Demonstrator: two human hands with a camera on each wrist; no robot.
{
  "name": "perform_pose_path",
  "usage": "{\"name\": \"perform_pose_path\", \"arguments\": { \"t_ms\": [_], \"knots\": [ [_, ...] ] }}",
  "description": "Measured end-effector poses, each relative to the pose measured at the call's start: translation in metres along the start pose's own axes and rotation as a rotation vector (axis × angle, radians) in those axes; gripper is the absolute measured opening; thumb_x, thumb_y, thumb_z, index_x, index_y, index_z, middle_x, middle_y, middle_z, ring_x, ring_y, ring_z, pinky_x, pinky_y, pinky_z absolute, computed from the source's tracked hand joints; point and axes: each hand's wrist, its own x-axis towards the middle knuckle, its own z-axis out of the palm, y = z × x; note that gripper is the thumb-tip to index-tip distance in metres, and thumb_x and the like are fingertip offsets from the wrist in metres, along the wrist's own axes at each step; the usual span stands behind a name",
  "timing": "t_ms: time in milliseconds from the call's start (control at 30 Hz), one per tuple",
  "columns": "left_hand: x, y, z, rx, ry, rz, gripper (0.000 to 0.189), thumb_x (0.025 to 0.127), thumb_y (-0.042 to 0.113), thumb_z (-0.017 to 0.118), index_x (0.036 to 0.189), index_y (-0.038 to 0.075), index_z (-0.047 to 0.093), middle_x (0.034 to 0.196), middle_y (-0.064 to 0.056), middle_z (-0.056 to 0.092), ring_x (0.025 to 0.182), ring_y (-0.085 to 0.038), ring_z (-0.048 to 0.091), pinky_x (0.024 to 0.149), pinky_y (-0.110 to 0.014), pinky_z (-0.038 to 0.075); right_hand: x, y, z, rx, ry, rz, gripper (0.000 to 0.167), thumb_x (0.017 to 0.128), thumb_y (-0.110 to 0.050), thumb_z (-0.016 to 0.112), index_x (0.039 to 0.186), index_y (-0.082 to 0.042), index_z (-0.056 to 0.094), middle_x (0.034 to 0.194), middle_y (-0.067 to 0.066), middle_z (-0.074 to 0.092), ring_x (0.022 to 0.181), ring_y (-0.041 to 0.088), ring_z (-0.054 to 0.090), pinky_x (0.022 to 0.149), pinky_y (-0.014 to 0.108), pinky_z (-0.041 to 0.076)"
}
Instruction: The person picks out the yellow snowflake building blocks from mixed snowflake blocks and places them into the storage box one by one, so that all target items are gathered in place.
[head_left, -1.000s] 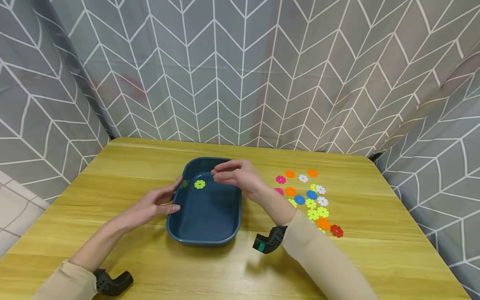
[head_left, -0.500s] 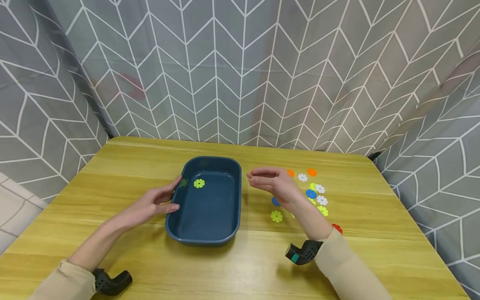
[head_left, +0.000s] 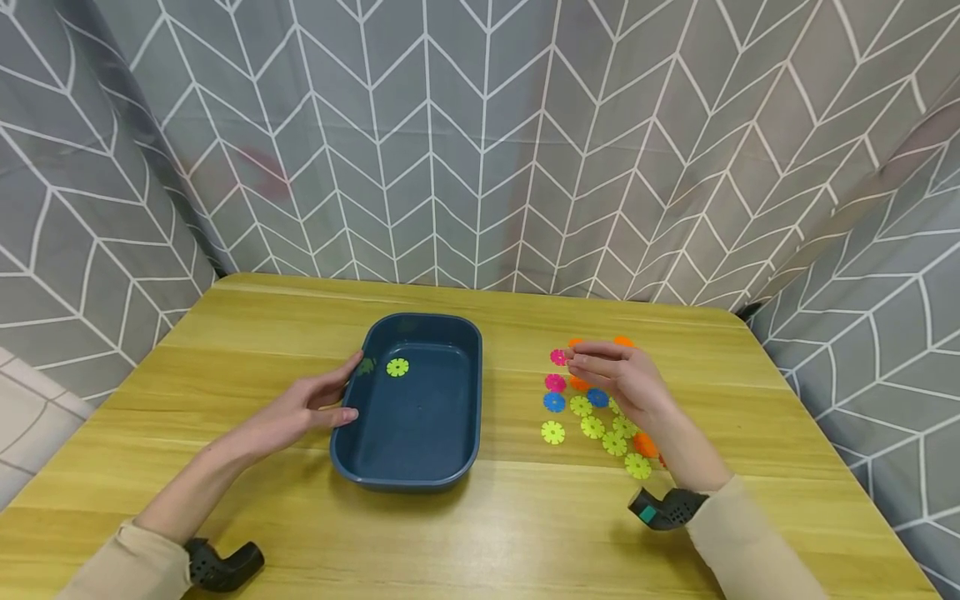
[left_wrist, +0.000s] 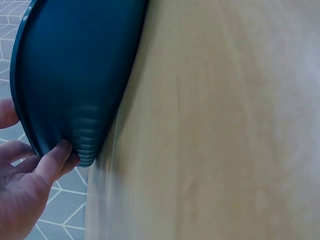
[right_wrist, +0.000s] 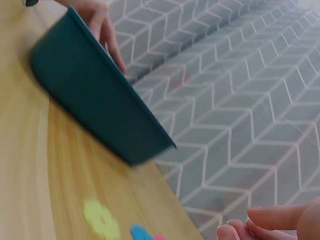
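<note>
A dark blue plastic basin (head_left: 420,485) stands left of centre on the table, with one yellow-green notched toy disc (head_left: 397,367) inside. My left hand (head_left: 322,396) holds its left rim, thumb over the inside and fingers along the outer wall; the left wrist view shows this hand (left_wrist: 37,180) at the basin wall. To the right lie several flat notched discs: a pink disc (head_left: 555,383), a blue disc (head_left: 554,402), a yellow-green disc (head_left: 552,432) and others. Over them hovers my right hand (head_left: 622,375), fingers loosely extended, hiding part of the group; nothing shows between its fingertips.
The wood-patterned table (head_left: 495,542) runs back to a grey chevron curtain (head_left: 480,150). That curtain also closes off both sides. Orange discs (head_left: 646,444) lie close to the right forearm. Each wrist bears a black camera (head_left: 667,508).
My right hand has moved from over the basin rightward to above the scattered discs, uncovering the basin's right side. The left hand and the basin have stayed in place.
</note>
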Motion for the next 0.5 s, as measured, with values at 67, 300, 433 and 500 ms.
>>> {"name": "perform_pose_path", "arguments": {
  "t_ms": [67, 300, 433, 500],
  "knots": [
    [0.001, -0.001, 0.001, -0.002, -0.001, -0.002, 0.081, 0.099, 0.017, 0.061, 0.160, 0.003, 0.010, 0.165, -0.026, 0.010, 0.146, -0.048, 0.023, 0.099, -0.011, 0.041, -0.003, 0.001, -0.011, 0.015, 0.023, 0.001, 0.048, 0.097, -0.003, 0.063, 0.137, 0.017, 0.047, 0.111, 0.005, 0.075, 0.102, 0.017, 0.073, 0.097, 0.034, 0.051],
    [0.001, -0.003, 0.001, 0.006, 0.007, -0.007, 0.080, 0.099, 0.018, 0.061, 0.160, 0.004, 0.010, 0.165, -0.025, 0.011, 0.146, -0.049, 0.025, 0.098, -0.010, 0.040, -0.008, 0.002, -0.049, 0.044, 0.114, -0.018, 0.032, 0.096, -0.004, 0.064, 0.125, 0.010, 0.063, 0.106, 0.003, 0.076, 0.098, 0.015, 0.074, 0.093, 0.031, 0.054],
    [0.000, -0.002, 0.001, 0.014, 0.010, -0.007, 0.080, 0.099, 0.018, 0.061, 0.160, 0.004, 0.011, 0.164, -0.026, 0.011, 0.145, -0.049, 0.025, 0.100, -0.013, 0.041, -0.009, 0.004, -0.067, 0.115, 0.160, -0.025, 0.018, 0.096, 0.000, 0.062, 0.102, -0.008, 0.077, 0.101, 0.003, 0.077, 0.094, 0.014, 0.075, 0.087, 0.028, 0.056],
    [0.000, -0.001, 0.001, 0.013, 0.011, -0.009, 0.080, 0.099, 0.018, 0.061, 0.160, 0.005, 0.011, 0.165, -0.025, 0.011, 0.146, -0.049, 0.025, 0.100, -0.013, 0.041, -0.008, 0.006, -0.073, 0.142, 0.163, -0.027, 0.023, 0.097, 0.002, 0.059, 0.097, -0.010, 0.078, 0.099, 0.003, 0.077, 0.093, 0.014, 0.075, 0.086, 0.027, 0.056]
  ]
}}
